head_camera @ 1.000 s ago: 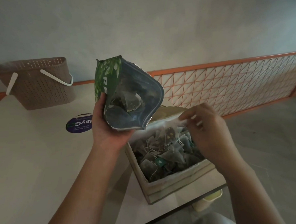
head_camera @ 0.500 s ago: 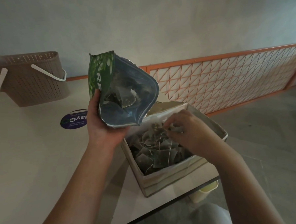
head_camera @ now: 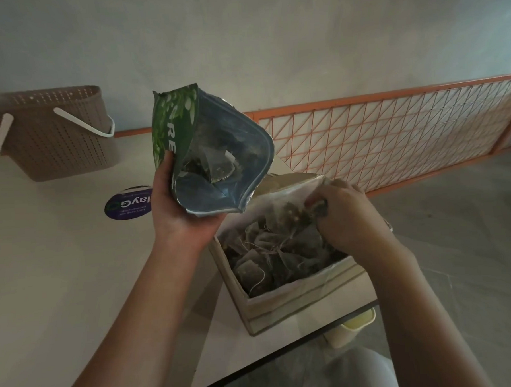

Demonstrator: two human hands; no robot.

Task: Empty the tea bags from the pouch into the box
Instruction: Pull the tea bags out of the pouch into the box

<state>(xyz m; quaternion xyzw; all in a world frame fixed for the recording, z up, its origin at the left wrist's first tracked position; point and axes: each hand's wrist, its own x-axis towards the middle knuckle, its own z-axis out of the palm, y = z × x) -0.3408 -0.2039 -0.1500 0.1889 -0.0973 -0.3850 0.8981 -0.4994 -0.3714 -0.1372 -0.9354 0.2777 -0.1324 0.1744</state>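
Observation:
My left hand (head_camera: 179,210) grips a green pouch (head_camera: 183,129) with a silver lining, held tilted above the table, its open mouth facing me. A few tea bags (head_camera: 214,164) still lie inside it. An open cardboard box (head_camera: 298,303) stands at the table's near right corner, filled with several pyramid tea bags (head_camera: 269,251) with strings. My right hand (head_camera: 348,215) is down inside the box at its far right side, fingers curled among the tea bags; whether it grips one is hidden.
A brown perforated basket (head_camera: 56,135) with white handles stands at the table's far left. A round purple sticker (head_camera: 127,203) lies on the white table (head_camera: 45,263). An orange wire-grid fence (head_camera: 393,138) runs behind. A pale bin (head_camera: 354,328) sits below the table edge.
My right hand has gone from the box's far rim down into the tea bags, then shifted to the right side. The pouch stays held in my left hand.

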